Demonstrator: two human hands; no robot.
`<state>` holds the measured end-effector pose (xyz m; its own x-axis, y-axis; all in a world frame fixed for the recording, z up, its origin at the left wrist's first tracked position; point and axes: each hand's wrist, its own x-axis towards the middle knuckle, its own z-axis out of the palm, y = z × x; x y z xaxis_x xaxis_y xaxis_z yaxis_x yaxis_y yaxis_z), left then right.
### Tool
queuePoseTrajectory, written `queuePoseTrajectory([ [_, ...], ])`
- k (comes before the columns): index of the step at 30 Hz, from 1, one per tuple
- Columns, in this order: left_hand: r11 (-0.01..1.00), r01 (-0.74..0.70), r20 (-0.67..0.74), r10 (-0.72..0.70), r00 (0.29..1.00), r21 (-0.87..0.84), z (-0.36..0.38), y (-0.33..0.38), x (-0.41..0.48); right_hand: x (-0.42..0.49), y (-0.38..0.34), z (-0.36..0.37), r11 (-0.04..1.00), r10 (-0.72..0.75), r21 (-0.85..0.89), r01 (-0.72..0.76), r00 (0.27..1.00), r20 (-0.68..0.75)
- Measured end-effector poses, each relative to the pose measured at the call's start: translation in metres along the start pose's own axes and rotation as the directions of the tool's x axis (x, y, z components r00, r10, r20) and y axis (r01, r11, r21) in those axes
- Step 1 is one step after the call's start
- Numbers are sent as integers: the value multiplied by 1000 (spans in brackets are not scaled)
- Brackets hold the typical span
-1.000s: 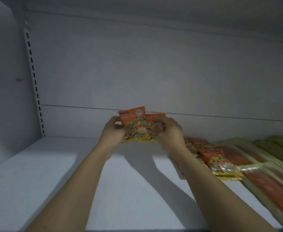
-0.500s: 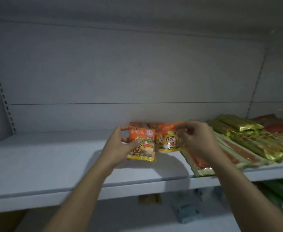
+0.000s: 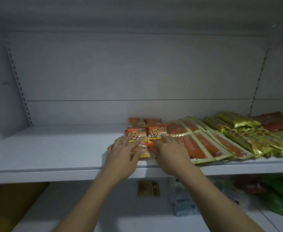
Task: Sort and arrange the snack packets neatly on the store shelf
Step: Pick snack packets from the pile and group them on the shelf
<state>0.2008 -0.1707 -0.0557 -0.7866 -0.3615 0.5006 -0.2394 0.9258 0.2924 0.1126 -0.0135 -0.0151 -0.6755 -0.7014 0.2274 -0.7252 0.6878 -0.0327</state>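
On the shelf (image 3: 62,148), just left of the long red packs (image 3: 202,144), the orange packets (image 3: 155,131) lifted moments ago now lie in rows, left hand (image 3: 123,154) and right hand (image 3: 170,153) pressing flat-fingered on the near ones, likely squaring them.

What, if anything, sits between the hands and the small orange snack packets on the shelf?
Nothing visible does. The left hand and right hand lie directly on the orange snack packets, fingers extended.

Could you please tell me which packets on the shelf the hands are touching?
The small orange cartoon-face packets, leftmost in the row; the long packets lie to their right.
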Motion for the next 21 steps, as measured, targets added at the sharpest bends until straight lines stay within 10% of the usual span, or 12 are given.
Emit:
queuePoseTrajectory([
  [21,988,-96,430,34,902,123,-5,3,15,16,2,-3,991,4,-129,20,983,183],
])
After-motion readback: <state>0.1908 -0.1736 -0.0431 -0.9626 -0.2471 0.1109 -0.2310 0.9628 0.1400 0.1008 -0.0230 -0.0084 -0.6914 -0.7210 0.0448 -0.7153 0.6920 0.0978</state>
